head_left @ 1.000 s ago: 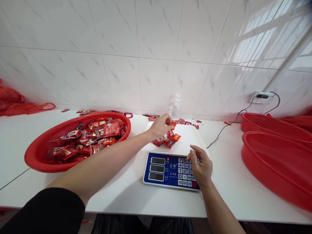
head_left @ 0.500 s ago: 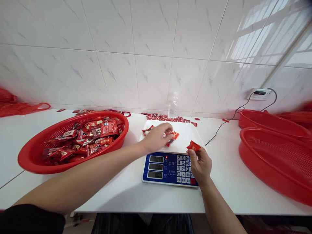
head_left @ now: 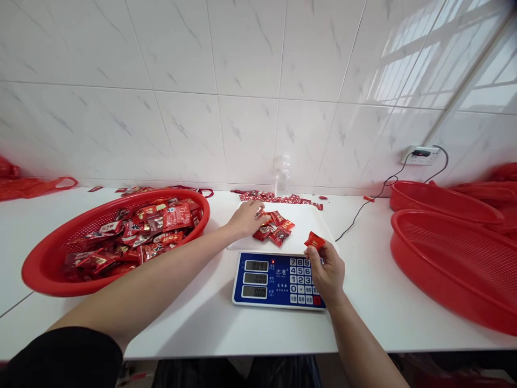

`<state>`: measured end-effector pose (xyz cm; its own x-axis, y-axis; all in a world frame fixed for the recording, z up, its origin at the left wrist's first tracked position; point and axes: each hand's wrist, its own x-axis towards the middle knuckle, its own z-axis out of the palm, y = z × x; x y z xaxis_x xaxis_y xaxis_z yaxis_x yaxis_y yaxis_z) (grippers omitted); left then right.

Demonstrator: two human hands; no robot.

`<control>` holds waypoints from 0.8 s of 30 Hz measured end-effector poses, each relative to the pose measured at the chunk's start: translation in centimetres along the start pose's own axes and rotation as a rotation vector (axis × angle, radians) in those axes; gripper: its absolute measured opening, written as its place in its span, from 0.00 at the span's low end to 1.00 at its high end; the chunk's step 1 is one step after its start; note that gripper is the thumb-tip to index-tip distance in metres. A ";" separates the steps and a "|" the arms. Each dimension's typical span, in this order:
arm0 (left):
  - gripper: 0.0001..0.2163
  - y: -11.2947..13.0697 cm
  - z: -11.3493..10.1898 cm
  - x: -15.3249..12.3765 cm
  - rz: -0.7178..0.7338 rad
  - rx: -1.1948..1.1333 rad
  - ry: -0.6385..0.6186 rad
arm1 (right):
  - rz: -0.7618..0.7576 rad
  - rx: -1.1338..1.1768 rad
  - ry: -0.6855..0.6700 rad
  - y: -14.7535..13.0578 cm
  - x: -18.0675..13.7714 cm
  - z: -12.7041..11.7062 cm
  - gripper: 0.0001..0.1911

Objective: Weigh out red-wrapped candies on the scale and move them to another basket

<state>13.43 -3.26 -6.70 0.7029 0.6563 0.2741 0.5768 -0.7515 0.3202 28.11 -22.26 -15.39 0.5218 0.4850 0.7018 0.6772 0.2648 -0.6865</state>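
Several small red wrapped packets (head_left: 279, 236) lie in a loose pile on the white pan (head_left: 311, 215) of a digital scale (head_left: 278, 280). At the pile's left side is my left hand (head_left: 245, 220), its fingers slightly curved and apart against the nearest packets. Whether it grips one is partly hidden by the fingers. My right hand (head_left: 329, 269) pinches one red packet (head_left: 314, 241) between thumb and fingers, above the pan's front right corner. The scale has a blue panel with three displays and a keypad.
A red oval basket (head_left: 36, 264) full of similar packets stands on the left. Two red baskets (head_left: 428, 264) stand on the right. Along the tiled wall are scattered packets (head_left: 270, 197) and a clear plastic bottle (head_left: 284, 175). A black cable (head_left: 361, 207) runs to a wall socket.
My left hand has moved left across the pan, and the packets it covered now show as a gathered pile. The right hand still holds its packet in nearly the same place.
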 end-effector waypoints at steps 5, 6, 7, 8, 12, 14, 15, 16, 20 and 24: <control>0.34 3.1 1.4 0.6 0.141 0.078 -0.187 | -0.006 -0.007 -0.015 0.0 0.0 0.0 0.11; 0.34 3.5 1.8 0.7 0.155 0.094 -0.239 | -0.004 -0.011 -0.012 0.0 0.0 0.0 0.11; 0.33 3.8 2.1 0.8 0.176 0.110 -0.279 | -0.002 -0.014 -0.009 0.1 0.0 0.0 0.11; 0.31 4.0 2.4 1.0 0.201 0.125 -0.307 | 0.000 -0.015 -0.005 0.2 0.0 0.0 0.11; 0.20 3.4 2.8 1.8 0.278 0.136 -0.318 | 0.005 0.023 0.014 0.7 0.0 0.0 0.11; 0.19 2.9 2.5 1.9 0.287 0.101 -0.292 | 0.009 0.036 0.016 0.8 -0.1 0.0 0.12; 0.18 2.6 2.2 1.7 0.294 0.063 -0.261 | 0.010 0.037 0.017 0.8 -0.1 -0.1 0.12; 0.18 2.4 1.8 1.4 0.302 0.008 -0.210 | 0.010 0.037 0.021 0.8 -0.2 -0.1 0.12; 0.15 1.8 -0.4 -2.1 0.280 -0.306 0.211 | 0.005 0.084 0.036 0.7 -0.2 -0.3 0.11; 0.12 -0.2 -1.1 -7.1 0.257 -0.393 0.580 | 0.001 0.108 0.033 0.9 -0.3 -0.2 0.10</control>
<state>7.90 -7.71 -7.69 0.4007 0.4751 0.7834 0.1563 -0.8780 0.4525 28.64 -22.41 -16.17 0.5404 0.4578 0.7060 0.6180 0.3535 -0.7023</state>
